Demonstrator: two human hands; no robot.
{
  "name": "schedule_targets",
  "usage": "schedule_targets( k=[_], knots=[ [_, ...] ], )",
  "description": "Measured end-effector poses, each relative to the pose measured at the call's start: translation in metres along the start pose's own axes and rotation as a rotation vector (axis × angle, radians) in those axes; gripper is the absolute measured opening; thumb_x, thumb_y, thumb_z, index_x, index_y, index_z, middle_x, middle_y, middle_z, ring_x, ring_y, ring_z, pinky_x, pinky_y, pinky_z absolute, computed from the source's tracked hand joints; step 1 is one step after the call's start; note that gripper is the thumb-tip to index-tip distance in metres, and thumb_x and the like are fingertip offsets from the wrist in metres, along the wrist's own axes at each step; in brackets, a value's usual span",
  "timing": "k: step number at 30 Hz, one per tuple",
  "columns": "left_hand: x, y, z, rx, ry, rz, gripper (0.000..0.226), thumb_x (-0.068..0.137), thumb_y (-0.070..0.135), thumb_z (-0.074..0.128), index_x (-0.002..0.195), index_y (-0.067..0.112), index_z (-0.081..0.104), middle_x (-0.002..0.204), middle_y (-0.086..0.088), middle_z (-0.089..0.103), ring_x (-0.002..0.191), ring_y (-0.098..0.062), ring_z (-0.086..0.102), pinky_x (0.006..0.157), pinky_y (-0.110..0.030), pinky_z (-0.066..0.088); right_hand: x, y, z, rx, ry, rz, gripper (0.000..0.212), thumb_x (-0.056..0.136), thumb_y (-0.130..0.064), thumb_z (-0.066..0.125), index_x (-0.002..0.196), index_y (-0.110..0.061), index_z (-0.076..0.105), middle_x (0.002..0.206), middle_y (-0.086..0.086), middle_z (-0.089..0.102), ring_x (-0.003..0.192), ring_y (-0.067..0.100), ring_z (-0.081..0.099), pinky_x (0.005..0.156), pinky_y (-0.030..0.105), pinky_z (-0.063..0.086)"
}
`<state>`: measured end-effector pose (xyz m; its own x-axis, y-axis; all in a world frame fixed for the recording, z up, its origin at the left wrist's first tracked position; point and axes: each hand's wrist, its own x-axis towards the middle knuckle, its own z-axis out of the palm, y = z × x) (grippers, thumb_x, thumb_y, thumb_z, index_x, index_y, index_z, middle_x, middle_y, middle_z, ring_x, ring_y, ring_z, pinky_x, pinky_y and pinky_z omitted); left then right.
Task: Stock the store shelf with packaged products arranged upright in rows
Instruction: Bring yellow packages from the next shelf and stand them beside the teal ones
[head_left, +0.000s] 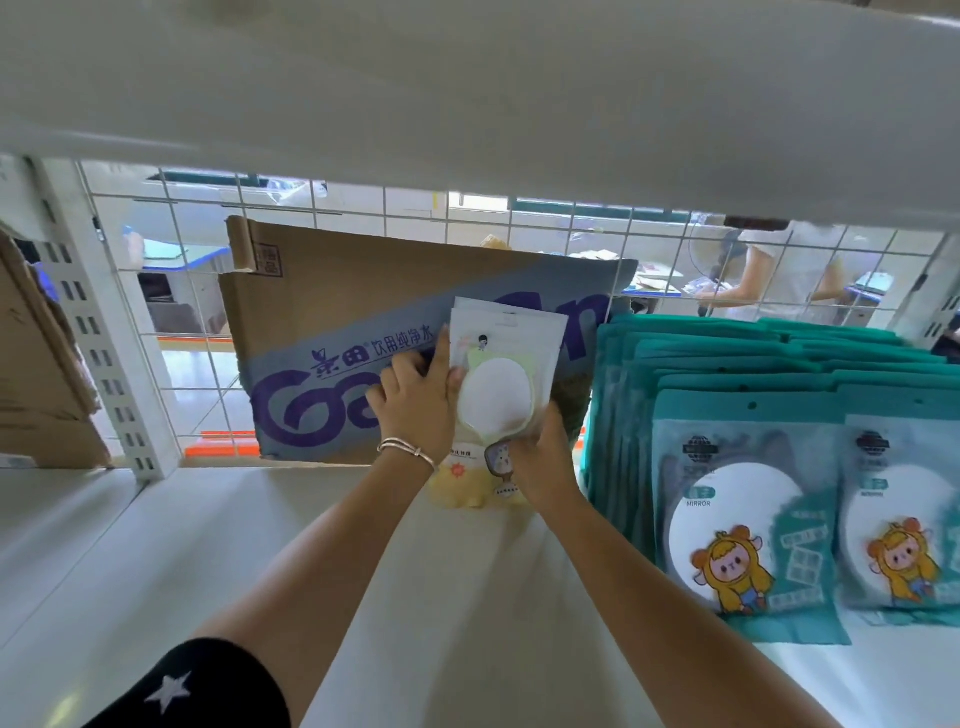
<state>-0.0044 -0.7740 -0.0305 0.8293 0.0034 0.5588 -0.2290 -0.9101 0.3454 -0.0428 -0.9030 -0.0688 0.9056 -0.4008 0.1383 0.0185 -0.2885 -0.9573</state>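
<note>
A small stack of white and yellow mirror packets (501, 384) stands upright on the white shelf (218, 545), leaning back against a flattened cardboard box (363, 322). My left hand (415, 400) grips the stack's left edge, thumb across the front. My right hand (540, 457) holds its lower right corner. To the right stand rows of teal mirror packets (748, 499), upright, with a cartoon figure on each front.
A white wire grid (171, 270) backs the shelf, with a slotted upright post (98, 338) at the left. The upper shelf board (467, 93) hangs low overhead. More cardboard (36, 374) leans at far left. Behind the grid, a person (779, 270) sits at a table.
</note>
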Motion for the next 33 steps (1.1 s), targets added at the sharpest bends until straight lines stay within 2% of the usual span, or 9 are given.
schedule_targets(
  k=[3, 7, 10, 13, 16, 19, 23, 27, 33],
  knots=[
    [0.005, 0.004, -0.004, 0.021, -0.018, -0.007, 0.058, 0.097, 0.047, 0.026, 0.147, 0.030, 0.003, 0.124, -0.017, 0.040, 0.105, -0.033, 0.044, 0.091, -0.046, 0.034, -0.003, 0.001, 0.002, 0.001, 0.028, 0.042, 0.057, 0.080, -0.002, 0.053, 0.132, -0.018, 0.038, 0.127, 0.007, 0.050, 0.118, 0.027, 0.050, 0.092, 0.047, 0.051],
    [-0.003, -0.001, -0.009, -0.138, -0.068, -0.097, 0.066, 0.094, 0.050, 0.034, 0.148, 0.024, 0.008, 0.134, -0.016, 0.035, 0.115, -0.034, 0.040, 0.096, -0.048, 0.031, -0.011, 0.001, 0.002, -0.069, 0.022, 0.087, 0.062, 0.083, -0.009, 0.054, 0.139, -0.012, 0.029, 0.133, 0.010, 0.043, 0.121, 0.032, 0.047, 0.082, 0.044, 0.055],
    [-0.021, -0.012, -0.018, -0.267, -0.126, -0.129, 0.063, 0.092, 0.045, 0.044, 0.145, 0.020, 0.022, 0.137, -0.016, 0.033, 0.124, -0.035, 0.035, 0.102, -0.047, 0.028, -0.022, 0.002, 0.001, -0.161, 0.087, 0.095, 0.068, 0.078, -0.027, 0.058, 0.138, -0.011, 0.032, 0.136, 0.015, 0.042, 0.125, 0.035, 0.043, 0.092, 0.051, 0.049],
    [-0.038, -0.037, -0.026, -0.267, -0.243, -0.068, 0.052, 0.088, 0.038, 0.052, 0.134, 0.017, 0.041, 0.132, -0.013, 0.039, 0.121, -0.034, 0.039, 0.100, -0.043, 0.033, -0.038, -0.001, 0.001, -0.245, 0.196, 0.088, 0.061, 0.075, -0.021, 0.062, 0.132, -0.008, 0.043, 0.131, 0.018, 0.045, 0.121, 0.035, 0.043, 0.098, 0.051, 0.042],
    [-0.056, -0.067, -0.040, -0.406, -0.396, 0.040, 0.039, 0.082, 0.037, 0.052, 0.114, 0.017, 0.061, 0.118, -0.007, 0.055, 0.110, -0.029, 0.051, 0.093, -0.039, 0.044, -0.058, -0.008, 0.007, -0.259, 0.223, 0.074, 0.048, 0.079, -0.019, 0.051, 0.126, -0.010, 0.050, 0.124, 0.016, 0.051, 0.117, 0.033, 0.046, 0.098, 0.047, 0.042],
    [-0.074, -0.094, -0.064, -0.408, -0.505, 0.069, 0.036, 0.086, 0.029, 0.059, 0.120, 0.015, 0.059, 0.119, -0.005, 0.055, 0.103, -0.019, 0.055, 0.087, -0.026, 0.046, -0.083, -0.020, 0.019, -0.262, 0.164, 0.132, 0.043, 0.085, -0.012, 0.049, 0.128, -0.011, 0.049, 0.123, 0.011, 0.054, 0.117, 0.030, 0.048, 0.101, 0.047, 0.040],
    [-0.095, -0.128, -0.093, -0.444, -0.521, 0.106, 0.034, 0.087, 0.026, 0.060, 0.119, 0.014, 0.059, 0.117, -0.002, 0.056, 0.096, -0.009, 0.052, 0.077, -0.009, 0.038, -0.122, -0.034, 0.038, -0.282, 0.084, 0.147, 0.038, 0.088, -0.009, 0.050, 0.126, -0.011, 0.051, 0.125, 0.008, 0.056, 0.115, 0.024, 0.051, 0.101, 0.040, 0.041],
    [-0.113, -0.158, -0.121, -0.443, -0.508, 0.130, 0.031, 0.085, 0.024, 0.063, 0.114, 0.013, 0.063, 0.110, -0.004, 0.062, 0.090, -0.007, 0.053, 0.081, -0.015, 0.041, -0.158, -0.054, 0.054, -0.272, -0.005, 0.117, 0.034, 0.092, -0.012, 0.049, 0.126, -0.007, 0.052, 0.125, 0.008, 0.053, 0.113, 0.020, 0.050, 0.089, 0.023, 0.035],
    [-0.152, -0.195, -0.186, -0.443, -0.482, 0.069, 0.024, 0.084, 0.022, 0.064, 0.106, 0.011, 0.067, 0.103, -0.003, 0.067, 0.087, -0.011, 0.058, 0.083, -0.020, 0.045, -0.216, -0.078, 0.081, -0.257, -0.146, 0.099, 0.024, 0.094, -0.014, 0.049, 0.115, -0.009, 0.058, 0.097, 0.000, 0.058, 0.090, 0.014, 0.051, 0.072, 0.022, 0.036]
  ],
)
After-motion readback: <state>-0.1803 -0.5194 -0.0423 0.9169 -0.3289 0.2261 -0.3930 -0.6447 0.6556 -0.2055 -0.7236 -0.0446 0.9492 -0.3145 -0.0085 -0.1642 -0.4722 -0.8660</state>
